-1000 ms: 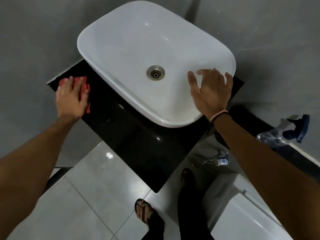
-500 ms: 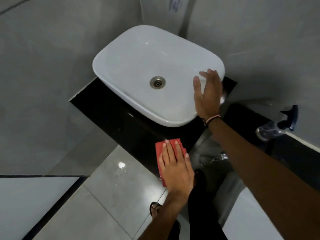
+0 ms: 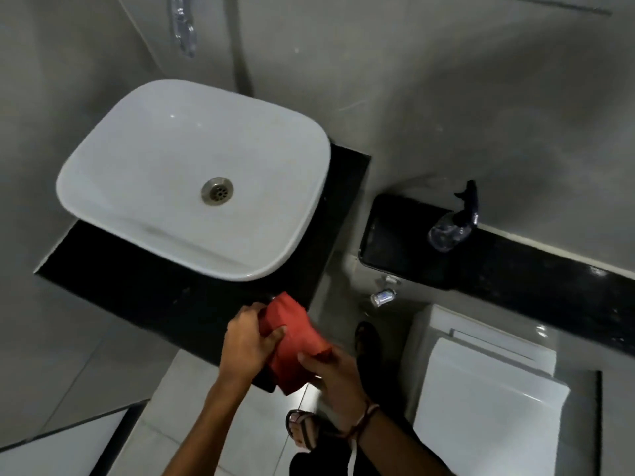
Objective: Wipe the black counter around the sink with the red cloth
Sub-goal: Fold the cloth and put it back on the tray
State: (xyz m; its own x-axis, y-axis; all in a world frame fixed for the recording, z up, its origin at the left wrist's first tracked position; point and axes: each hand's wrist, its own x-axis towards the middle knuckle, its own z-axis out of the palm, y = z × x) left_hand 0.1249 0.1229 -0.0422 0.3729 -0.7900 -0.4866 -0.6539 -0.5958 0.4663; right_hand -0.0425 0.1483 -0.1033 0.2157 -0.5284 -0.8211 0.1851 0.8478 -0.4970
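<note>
While both hands work the cloth above the counter's front corner, wiping is paused
Red cloth (image 3: 294,341): lifted off the black counter (image 3: 144,297), bunched between the hands
Left hand (image 3: 248,341): closed on the cloth's upper part
Right hand (image 3: 335,371): gripping its lower edge
Progress: unclear; no visible streaks, strip right of sink (image 3: 192,176) likely remains

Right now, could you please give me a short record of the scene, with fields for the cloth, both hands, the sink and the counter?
cloth: red cloth, bunched and held by both hands over the counter's near corner
left hand: left hand grips the cloth's left side
right hand: right hand holds its lower right edge
sink: white sink, empty, drain visible
counter: black counter, nothing else on the visible part
nearby: spray bottle on the ledge to the right
</note>
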